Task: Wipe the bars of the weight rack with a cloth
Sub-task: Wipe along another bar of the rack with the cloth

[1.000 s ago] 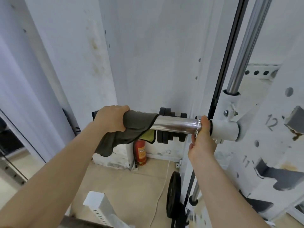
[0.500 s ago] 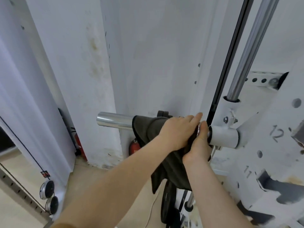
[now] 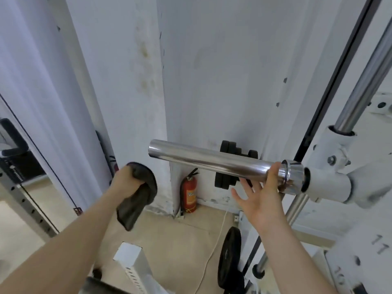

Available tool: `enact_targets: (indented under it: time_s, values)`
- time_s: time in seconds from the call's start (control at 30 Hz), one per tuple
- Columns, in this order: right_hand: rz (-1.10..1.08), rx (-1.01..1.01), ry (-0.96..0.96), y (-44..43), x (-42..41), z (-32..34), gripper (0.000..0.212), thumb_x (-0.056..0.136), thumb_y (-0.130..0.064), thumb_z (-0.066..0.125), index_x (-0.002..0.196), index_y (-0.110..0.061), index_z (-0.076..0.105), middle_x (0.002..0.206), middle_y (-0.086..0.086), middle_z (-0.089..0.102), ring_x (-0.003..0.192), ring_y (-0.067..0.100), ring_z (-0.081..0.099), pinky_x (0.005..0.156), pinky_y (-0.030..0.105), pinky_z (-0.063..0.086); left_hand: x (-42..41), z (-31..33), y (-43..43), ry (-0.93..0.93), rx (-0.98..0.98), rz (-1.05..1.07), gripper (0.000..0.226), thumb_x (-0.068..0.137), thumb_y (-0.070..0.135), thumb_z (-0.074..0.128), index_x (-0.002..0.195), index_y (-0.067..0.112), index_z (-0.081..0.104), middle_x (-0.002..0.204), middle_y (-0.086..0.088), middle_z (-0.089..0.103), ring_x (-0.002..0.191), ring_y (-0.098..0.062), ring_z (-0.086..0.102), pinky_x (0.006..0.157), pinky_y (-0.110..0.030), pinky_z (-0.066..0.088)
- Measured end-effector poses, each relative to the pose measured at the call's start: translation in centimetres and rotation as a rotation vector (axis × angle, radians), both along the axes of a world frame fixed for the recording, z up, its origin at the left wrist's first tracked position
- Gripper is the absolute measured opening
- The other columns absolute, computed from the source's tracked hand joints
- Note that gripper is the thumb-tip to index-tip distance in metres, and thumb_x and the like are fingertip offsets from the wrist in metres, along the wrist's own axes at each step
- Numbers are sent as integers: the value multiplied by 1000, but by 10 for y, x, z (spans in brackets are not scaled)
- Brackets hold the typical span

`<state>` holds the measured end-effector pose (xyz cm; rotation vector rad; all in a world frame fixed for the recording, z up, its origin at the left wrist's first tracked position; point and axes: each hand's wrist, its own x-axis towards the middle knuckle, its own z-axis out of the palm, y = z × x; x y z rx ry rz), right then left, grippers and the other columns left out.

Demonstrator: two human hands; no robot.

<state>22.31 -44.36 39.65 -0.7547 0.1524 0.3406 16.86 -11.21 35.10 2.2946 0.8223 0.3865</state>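
A chrome bar sleeve [image 3: 203, 161] sticks out leftward from the white rack carriage [image 3: 331, 183]. My left hand [image 3: 127, 181] grips a dark grey cloth [image 3: 137, 198], held off the bar, below and left of its free end. My right hand [image 3: 258, 198] is open with spread fingers just under the bar's inner end; its thumb touches the chrome collar [image 3: 291, 177]. A slanted chrome guide rod [image 3: 367, 75] rises from the carriage at the upper right.
White walls stand close behind. A red fire extinguisher [image 3: 189, 193] sits in the floor corner. Black weight plates [image 3: 230, 164] hang behind the bar, and another plate [image 3: 230, 257] leans below. A white post end [image 3: 129, 256] rises near the bottom; a numbered white upright [image 3: 371, 251] is at right.
My left hand slid the cloth leftward off the bar's free end and now holds it away from the bar. My right hand let go of the collar and opened.
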Motion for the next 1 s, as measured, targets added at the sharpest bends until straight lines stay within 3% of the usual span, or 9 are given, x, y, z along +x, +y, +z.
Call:
enact_targets:
  time_s: [0.1,0.17,0.27,0.37,0.53,0.6,0.73,0.83,1.0]
  values:
    - [-30,-43,-2,2,8,5,81,68,-68,63,137,-28,47,138,1,54,131,20,47,108,53,37,-13,6,-8,-452,-720,288,12,94,18,56,102,9,56,97,-15,63,94,-33,63,71,-34,50]
    - [-18,-70,7,3,7,7,81,66,-71,62,132,-26,51,134,2,56,126,18,51,107,51,38,-16,40,-14,-708,-911,234,19,95,20,56,111,10,57,100,-7,65,90,-21,66,65,-30,54]
    - [68,-152,38,6,-1,9,75,77,-71,56,132,-20,53,128,5,61,116,17,59,97,45,46,-24,101,-39,-890,-961,-21,18,95,20,57,108,9,63,93,-5,71,84,-17,70,65,-28,57]
    - [199,-446,0,7,-10,17,56,88,-57,56,122,-13,60,115,6,67,107,20,64,86,38,52,-21,133,-75,-696,-847,-327,12,90,-1,56,100,4,62,87,-9,67,79,-20,68,66,-33,60]
    - [417,-984,-510,14,-26,39,17,86,-50,64,92,-34,63,96,-15,66,94,3,60,89,31,49,1,152,-117,-539,-737,-518,24,90,-10,54,111,3,57,105,-14,65,92,-25,68,80,-37,59]
    - [360,-1101,-637,22,-30,37,22,82,-48,70,92,-30,64,90,-16,64,89,3,60,84,29,51,9,158,-128,-541,-591,-580,19,93,5,58,111,8,63,106,-7,70,95,-23,69,82,-38,58]
    - [-72,-1230,-775,23,-31,27,15,86,-27,67,97,-25,57,85,-6,59,78,11,58,70,26,50,43,132,-119,6,701,-553,47,84,71,38,111,44,65,113,11,67,110,-18,57,97,-42,43]
    - [-187,-1041,-500,7,-27,21,7,87,-20,63,92,-21,58,81,-2,59,76,16,59,65,25,43,49,101,-126,-37,768,-495,58,92,66,17,92,34,66,93,7,70,91,-21,61,81,-37,43]
    - [-221,-183,48,-19,-36,3,15,91,-10,54,99,-16,65,94,1,64,95,15,64,78,32,51,70,100,-222,-233,853,-569,50,99,52,24,81,23,60,75,0,66,70,-23,61,57,-31,35]
